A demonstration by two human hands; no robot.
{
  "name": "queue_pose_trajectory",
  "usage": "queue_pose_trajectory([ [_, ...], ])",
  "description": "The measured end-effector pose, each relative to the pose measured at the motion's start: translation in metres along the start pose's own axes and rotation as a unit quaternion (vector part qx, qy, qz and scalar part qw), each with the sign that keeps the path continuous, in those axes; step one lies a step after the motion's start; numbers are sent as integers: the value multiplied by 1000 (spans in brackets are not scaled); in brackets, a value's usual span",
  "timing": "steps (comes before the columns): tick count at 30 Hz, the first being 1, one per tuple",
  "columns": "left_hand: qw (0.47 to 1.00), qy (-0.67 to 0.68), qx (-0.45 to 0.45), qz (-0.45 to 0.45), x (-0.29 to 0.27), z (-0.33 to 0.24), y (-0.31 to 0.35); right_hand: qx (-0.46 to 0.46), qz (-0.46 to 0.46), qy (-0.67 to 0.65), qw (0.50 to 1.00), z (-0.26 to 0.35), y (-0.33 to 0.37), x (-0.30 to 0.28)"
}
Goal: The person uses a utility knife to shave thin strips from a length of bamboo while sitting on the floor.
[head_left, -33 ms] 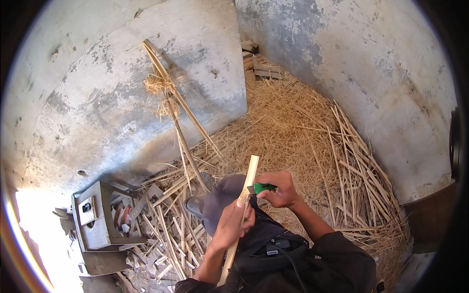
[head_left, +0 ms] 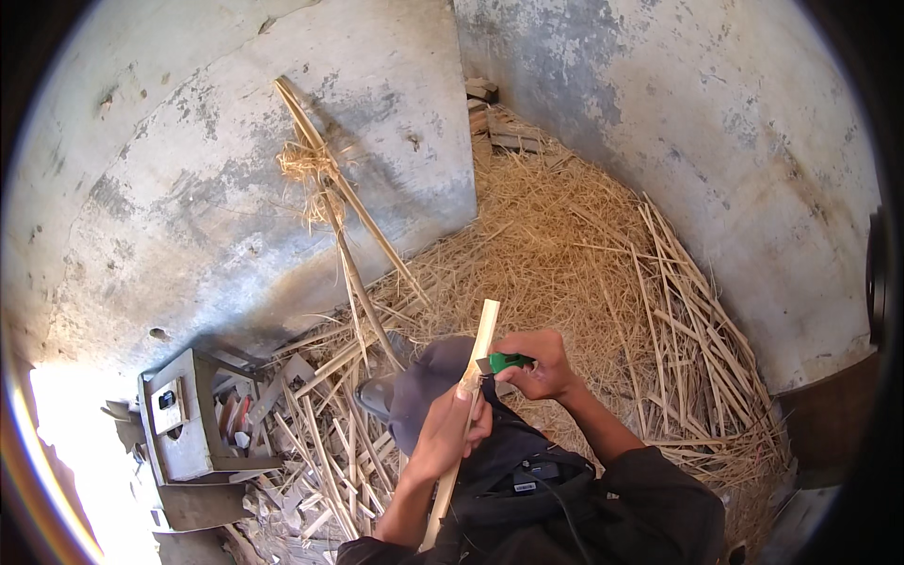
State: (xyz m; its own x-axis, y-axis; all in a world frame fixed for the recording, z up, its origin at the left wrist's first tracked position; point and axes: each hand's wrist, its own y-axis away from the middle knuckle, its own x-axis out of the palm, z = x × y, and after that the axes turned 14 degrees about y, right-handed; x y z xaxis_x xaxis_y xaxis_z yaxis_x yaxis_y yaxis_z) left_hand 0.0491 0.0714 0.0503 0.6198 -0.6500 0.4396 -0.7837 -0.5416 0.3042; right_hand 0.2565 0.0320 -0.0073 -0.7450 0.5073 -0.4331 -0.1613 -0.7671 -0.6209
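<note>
Knife [head_left: 507, 362] against strip [head_left: 485, 328], seemingly unmoved

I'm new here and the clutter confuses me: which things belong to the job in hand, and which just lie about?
In use:
pale strip, in the left hand
green-handled blade, in the right hand

Apparently just around:
loose strips
straw-like heap
leaning poles
grey box-like stand

Left hand [head_left: 447, 428] grips a pale strip [head_left: 485, 330], slanted over the lap; right hand [head_left: 540, 367] holds a green-handled blade [head_left: 508, 362] at its face, just beyond the left thumb. Across from me, tan shavings [head_left: 556, 226] heap in the corner; thin sticks [head_left: 695, 339] lie along the right wall [head_left: 678, 141].
</note>
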Motion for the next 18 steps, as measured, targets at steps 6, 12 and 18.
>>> queue_pose_trajectory([
  [6, 1000, -19, -3, -24, 2, 3, -1, -32, -31, 42, 998, -6, -3, 1],
  [12, 999, -37, -7, -32, 3, 2, -1, -71, -45, 67, 994, -12, -7, -1],
  [18, 999, -30, -11, -44, 4, 6, -3, -60, -52, 87, 993, -14, -9, -4],
])
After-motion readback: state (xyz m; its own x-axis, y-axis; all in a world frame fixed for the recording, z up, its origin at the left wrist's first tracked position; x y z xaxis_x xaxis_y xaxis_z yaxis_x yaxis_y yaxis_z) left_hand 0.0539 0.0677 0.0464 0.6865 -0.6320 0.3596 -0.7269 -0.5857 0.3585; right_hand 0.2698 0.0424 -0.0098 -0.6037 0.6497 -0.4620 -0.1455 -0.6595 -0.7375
